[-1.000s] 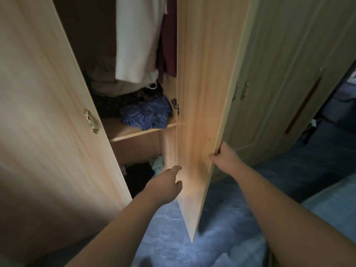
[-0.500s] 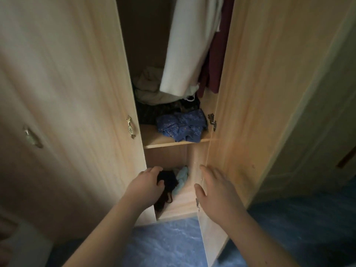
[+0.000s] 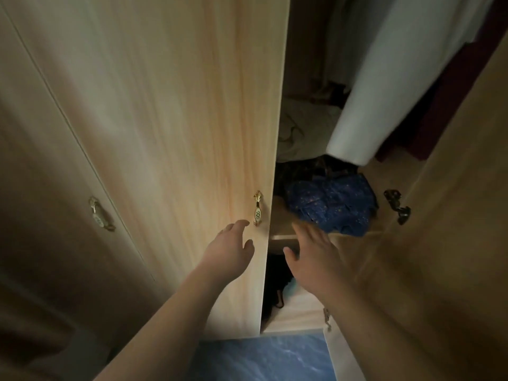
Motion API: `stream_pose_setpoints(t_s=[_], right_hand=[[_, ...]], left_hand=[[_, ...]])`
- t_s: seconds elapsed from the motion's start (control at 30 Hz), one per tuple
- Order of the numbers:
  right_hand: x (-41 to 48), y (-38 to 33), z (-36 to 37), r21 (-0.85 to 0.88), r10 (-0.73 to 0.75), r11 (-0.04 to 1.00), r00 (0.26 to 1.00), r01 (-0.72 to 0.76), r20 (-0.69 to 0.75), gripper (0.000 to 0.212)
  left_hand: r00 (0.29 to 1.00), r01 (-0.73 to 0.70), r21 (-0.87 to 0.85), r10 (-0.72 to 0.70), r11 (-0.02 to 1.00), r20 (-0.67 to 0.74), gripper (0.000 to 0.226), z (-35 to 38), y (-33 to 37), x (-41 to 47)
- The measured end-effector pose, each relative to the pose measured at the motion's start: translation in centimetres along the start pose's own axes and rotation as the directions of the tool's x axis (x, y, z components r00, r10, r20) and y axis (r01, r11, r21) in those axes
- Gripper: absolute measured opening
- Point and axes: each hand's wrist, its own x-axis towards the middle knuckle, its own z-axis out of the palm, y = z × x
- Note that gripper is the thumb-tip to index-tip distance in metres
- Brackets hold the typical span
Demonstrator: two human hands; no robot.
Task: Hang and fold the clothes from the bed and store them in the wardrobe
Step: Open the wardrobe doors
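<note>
Both hands are empty, each grip spread apart. The left hand (image 3: 232, 250) reaches at 12 o'clock toward the door handle (image 3: 257, 209); the right hand (image 3: 313, 250) hovers before the shelf (image 3: 283, 237). In the wardrobe (image 3: 165, 119), a white garment (image 3: 398, 78) hangs at 1 o'clock over blue cloth (image 3: 332, 204). The bed is out of view, so what remains cannot be told; the task looks unfinished.
</note>
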Motion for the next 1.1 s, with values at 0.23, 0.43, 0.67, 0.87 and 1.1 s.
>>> stream_pose_setpoints(t_s=[0.23, 0.43, 0.67, 0.87, 1.1], right_hand=[[3.7, -0.9, -1.0, 0.049, 0.087, 0.995, 0.992, -0.083, -0.091, 0.063], [3.0, -2.0, -2.8, 0.117, 0.069, 0.992, 0.990, -0.054, -0.126, 0.063], [-1.2, -6.5, -5.2, 0.349, -0.064, 0.929, 0.982, 0.124, -0.178, 0.065], [-11.0, -11.9, -3.3, 0.468, -0.337, 0.806, 0.931, 0.362, -0.140, 0.056], [-17.6, -19.6, -0.5, 0.509, -0.653, 0.633, 0.756, 0.583, -0.055, 0.057]], left_hand=[[0.998, -0.004, -0.396, -0.019, 0.918, -0.053, 0.043, 2.4, 1.2, 6.6], [0.997, 0.042, -0.441, -0.064, 0.896, -0.036, 0.034, 2.6, 1.7, 5.6], [0.994, -0.050, -0.343, 0.013, 0.938, -0.109, 0.036, 2.7, 1.2, -5.3], [0.952, 0.136, -0.217, -0.188, 0.967, -0.241, 0.039, 2.2, -1.3, -16.2], [0.894, 0.206, -0.418, -0.343, 0.885, -0.286, 0.025, -4.5, -6.8, -25.8]])
